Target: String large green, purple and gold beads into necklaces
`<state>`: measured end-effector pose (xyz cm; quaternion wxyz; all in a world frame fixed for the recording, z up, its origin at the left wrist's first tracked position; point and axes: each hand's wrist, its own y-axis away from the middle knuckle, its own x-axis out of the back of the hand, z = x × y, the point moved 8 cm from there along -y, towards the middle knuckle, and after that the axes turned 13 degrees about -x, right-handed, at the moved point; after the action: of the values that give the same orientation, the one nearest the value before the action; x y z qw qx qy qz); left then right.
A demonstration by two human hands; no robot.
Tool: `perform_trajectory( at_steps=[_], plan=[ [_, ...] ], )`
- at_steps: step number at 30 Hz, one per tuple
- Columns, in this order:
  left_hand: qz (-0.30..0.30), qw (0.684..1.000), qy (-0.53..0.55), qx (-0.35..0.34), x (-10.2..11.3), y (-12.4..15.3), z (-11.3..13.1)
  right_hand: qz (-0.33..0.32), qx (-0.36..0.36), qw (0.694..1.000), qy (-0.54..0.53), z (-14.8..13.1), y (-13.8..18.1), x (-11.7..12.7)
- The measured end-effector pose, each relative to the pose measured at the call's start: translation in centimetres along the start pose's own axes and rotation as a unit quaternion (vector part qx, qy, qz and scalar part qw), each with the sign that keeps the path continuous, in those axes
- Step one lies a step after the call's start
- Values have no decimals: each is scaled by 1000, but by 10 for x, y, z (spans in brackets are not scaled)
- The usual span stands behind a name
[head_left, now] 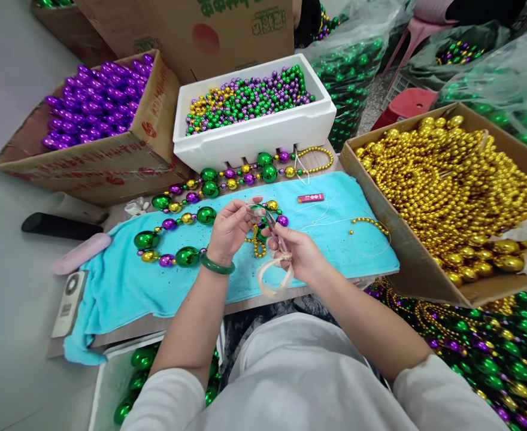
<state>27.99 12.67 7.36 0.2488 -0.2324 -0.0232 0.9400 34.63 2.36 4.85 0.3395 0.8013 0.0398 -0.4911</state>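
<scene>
My left hand (229, 230), with a green bangle on its wrist, pinches the end of a bead strand (187, 236) of large green, purple and gold beads that lies on a turquoise towel (335, 233). My right hand (297, 251) is closed on a small pair of scissors (276, 239) with cream-wrapped handles, its tip pointing at the left fingertips. A short run of small gold beads hangs between the two hands. A thin white thread (330, 222) trails to the right over the towel.
A white foam box (254, 129) of mixed beads stands behind the towel, a carton of purple beads (97, 102) at left, a carton of gold beads (452, 179) at right. A red lighter (311, 197) lies on the towel. Bags of beads fill the right side and floor.
</scene>
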Motion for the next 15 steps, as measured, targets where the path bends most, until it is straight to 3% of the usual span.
perform_trajectory(
  at_steps=[15],
  plan=[
    [10,1000,3,25,0,7,-18,-2,18,999,-50,-7,-16,-6]
  ],
)
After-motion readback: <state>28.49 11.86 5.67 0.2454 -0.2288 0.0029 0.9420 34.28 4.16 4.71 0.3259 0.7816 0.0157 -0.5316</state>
